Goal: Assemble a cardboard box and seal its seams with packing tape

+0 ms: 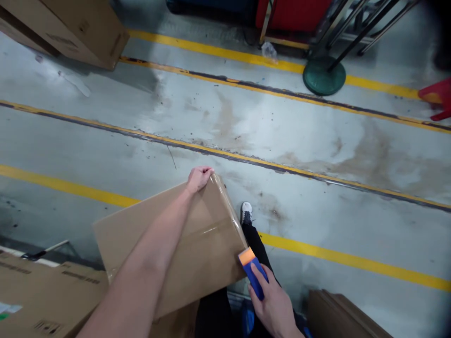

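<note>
A brown cardboard box (200,253) with clear tape along one edge is tilted in front of my body. My left hand (200,178) is closed on its far corner, fingers pinching the taped edge. In my right hand (273,300) is a blue handheld tool with an orange end (254,273); its exact kind does not show. The orange end is at the box's near right corner, and I cannot tell whether it touches. My left forearm hides part of the box's top face.
Other cartons stand at the upper left (77,33) and lower left (45,295). Flattened cardboard (341,314) is at the lower right. Yellow lines (317,253) cross the grey floor. A green round stand base (324,76) and a red stool (439,96) are farther off.
</note>
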`<state>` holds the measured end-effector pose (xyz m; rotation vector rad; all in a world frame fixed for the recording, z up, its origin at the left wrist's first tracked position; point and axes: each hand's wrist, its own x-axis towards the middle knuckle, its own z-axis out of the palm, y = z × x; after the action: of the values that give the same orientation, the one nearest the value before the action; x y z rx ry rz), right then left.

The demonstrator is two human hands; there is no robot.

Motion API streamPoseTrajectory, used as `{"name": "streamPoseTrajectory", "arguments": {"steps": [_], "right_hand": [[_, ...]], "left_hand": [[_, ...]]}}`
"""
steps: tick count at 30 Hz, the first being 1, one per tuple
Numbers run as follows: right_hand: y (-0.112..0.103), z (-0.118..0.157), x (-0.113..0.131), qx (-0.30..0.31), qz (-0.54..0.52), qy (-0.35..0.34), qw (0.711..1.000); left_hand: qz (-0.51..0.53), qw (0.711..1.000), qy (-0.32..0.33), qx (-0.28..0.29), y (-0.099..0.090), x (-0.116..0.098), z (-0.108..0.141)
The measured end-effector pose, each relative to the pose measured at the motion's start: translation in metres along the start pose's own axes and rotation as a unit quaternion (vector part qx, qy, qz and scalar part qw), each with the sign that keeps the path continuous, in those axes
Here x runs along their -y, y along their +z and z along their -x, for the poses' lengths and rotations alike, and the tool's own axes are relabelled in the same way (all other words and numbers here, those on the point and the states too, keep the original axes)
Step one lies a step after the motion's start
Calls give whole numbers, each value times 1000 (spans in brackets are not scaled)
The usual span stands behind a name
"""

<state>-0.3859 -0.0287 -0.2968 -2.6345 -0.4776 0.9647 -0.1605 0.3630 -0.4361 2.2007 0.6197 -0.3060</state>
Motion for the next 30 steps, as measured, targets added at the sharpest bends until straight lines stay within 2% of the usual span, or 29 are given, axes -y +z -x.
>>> {"name": "streamPoseTrajectory", "arguments": {"steps": [4,8,15,25,30], "right_hand": [[9,40,-14,-25,1,14,1000],[17,57,-19,-32,-25,28,999],[37,69,-30,-6,-48,80,996],[50,90,-36,-5,-32,71,997],[58,90,-43,2,-33,78,996]], "left_hand": [[5,1000,-3,-7,3,1,-2],[1,1000,-8,-15,6,-3,-3],[-3,1000,5,-20,8,-8,-3],[-10,999,18,-30,12,-5,-4],[-19,999,28,-34,13,-6,-3]]}}
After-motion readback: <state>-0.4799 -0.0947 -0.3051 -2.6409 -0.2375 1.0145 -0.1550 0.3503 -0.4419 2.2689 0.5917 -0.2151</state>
